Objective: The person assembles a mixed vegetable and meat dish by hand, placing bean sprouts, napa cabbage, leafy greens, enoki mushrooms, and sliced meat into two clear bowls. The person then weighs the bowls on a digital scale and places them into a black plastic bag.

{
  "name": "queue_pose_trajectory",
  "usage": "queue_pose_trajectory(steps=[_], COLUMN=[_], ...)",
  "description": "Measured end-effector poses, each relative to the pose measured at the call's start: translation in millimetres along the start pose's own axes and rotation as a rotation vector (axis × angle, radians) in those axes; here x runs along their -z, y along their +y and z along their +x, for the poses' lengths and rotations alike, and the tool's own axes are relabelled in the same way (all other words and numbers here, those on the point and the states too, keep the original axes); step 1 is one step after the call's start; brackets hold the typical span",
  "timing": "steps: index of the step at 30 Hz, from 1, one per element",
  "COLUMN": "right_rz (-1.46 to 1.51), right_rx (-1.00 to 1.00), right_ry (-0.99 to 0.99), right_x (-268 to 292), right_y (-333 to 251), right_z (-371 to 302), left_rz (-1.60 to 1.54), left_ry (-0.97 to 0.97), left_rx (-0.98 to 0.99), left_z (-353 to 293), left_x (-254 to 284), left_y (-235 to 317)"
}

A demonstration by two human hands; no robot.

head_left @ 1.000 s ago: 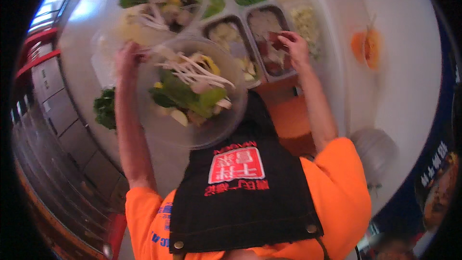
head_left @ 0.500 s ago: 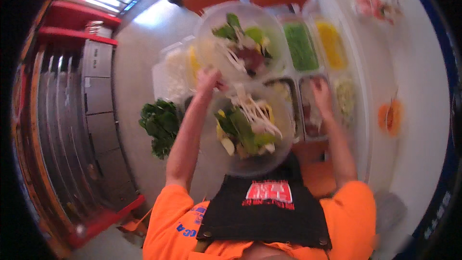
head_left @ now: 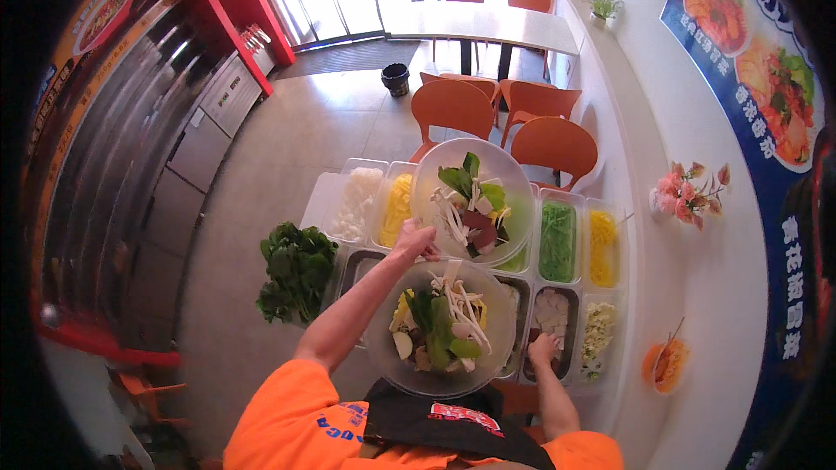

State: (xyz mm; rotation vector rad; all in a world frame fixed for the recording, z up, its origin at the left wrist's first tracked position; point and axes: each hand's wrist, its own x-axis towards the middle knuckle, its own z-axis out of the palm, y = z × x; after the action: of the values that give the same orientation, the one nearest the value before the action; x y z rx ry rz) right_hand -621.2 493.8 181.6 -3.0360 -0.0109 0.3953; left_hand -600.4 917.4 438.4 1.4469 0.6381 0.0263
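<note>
Head view shows the left hand [head_left: 416, 241] with fingers closed on the rim of the far bowl [head_left: 512, 167], beyond the near bowl [head_left: 498, 331], and the right hand [head_left: 543, 351] at the metal tray [head_left: 568, 359], its finger closure undeterminable

Two upright translucent bowls [head_left: 499, 350] of vegetables [head_left: 440, 331] beside a metal tray [head_left: 567, 353].

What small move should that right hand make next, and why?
Perhaps lift a piece from the metal tray: the right hand is down in it, near pale slices, and the near bowl stands open close by.
</note>
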Motion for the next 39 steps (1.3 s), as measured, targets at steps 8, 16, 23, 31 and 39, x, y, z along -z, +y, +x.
queue_pose_trajectory(steps=[8,16,23,31,39], right_rz=[0.048,0.092,0.176,0.341,0.42], right_rx=[-0.205,-0.291,-0.337,-0.372,-0.232], right_ry=[-0.118,-0.083,-0.146,-0.035,-0.043], right_x=[22,3,-3,-12,-34], right_y=[-4,5,12,25,40], right_z=[-7,6,10,21,29], left_rz=[-0.065,-0.036,-0.005,-0.049,-0.018], left_ry=[0.033,-0.007,0.026,0.01,0.004], left_rx=[0.041,-0.014,0.005,0.032,0.018], left_z=[10,0,-1,7,9], left_x=[4,4,4,6,5], left_y=[-14,-2,0,-9,-4])
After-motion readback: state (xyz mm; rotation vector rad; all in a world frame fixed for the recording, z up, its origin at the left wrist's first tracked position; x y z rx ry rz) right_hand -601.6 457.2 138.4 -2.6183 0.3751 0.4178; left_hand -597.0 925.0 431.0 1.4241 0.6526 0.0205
